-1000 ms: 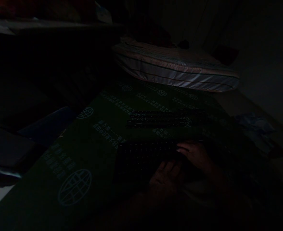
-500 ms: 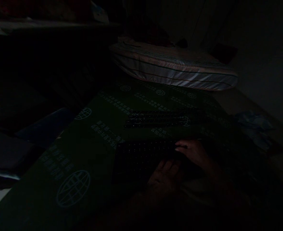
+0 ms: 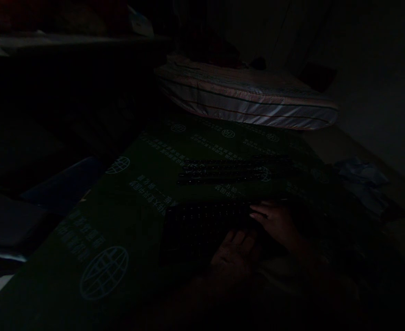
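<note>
The scene is very dark. A dark keyboard (image 3: 202, 225) lies on a green sheet (image 3: 120, 220) printed with pale globe marks and text. My left hand (image 3: 235, 253) rests at the keyboard's near right corner, fingers stretched flat and apart. Just right of it, my right hand (image 3: 278, 223) sits at the keyboard's right end with its fingers curved toward the keys. Whether the right hand holds anything cannot be made out in the dark. Beyond the keyboard lie a few dark strips studded with small dots (image 3: 230, 171).
A striped, shiny cushion or folded mattress (image 3: 247, 99) lies at the far end of the sheet. A bluish crumpled cloth (image 3: 361, 177) sits on the floor at right. Dark flat shapes (image 3: 61, 181) edge the sheet at left.
The view has drifted slightly. Both hands stay at the keyboard's right end, almost unmoved.
</note>
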Tool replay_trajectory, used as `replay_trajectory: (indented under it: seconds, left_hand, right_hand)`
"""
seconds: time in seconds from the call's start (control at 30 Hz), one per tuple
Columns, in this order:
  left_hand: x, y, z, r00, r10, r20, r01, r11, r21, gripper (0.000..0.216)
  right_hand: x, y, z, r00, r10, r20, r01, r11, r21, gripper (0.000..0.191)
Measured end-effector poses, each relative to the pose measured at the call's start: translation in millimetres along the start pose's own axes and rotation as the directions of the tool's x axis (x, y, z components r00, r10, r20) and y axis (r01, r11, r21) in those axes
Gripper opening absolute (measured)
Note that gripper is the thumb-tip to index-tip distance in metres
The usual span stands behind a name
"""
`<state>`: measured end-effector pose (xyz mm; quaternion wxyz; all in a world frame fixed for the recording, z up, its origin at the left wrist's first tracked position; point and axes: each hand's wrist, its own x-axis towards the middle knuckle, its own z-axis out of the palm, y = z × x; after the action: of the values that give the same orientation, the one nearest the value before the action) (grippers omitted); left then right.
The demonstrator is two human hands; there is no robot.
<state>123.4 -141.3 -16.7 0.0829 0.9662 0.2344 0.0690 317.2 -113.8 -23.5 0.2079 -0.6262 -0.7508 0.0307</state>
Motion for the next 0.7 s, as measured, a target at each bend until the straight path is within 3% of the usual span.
replay_trajectory:
  seconds: [0.2, 0.53, 0.7]
  left_hand:
    - [-1, 1, 4, 0.999, 0.001, -0.041, -0.001, 1.000, 0.000, 0.051]
    - [-2, 0, 3, 0.999, 0.003, -0.038, -0.004, 0.999, -0.033, 0.052]
    - [-1, 1, 2, 0.999, -0.009, -0.049, 0.007, 1.000, -0.028, 0.054]
  right_hand:
    - [-8, -3, 4, 0.986, -0.164, -0.040, 0.151, 0.964, -0.218, 0.024]
    - [-26, -11, 10, 0.960, -0.245, -0.138, 0.188, 0.923, -0.335, 0.028]
    - [-29, -14, 11, 0.959, -0.253, -0.126, 0.193, 0.912, -0.362, 0.028]
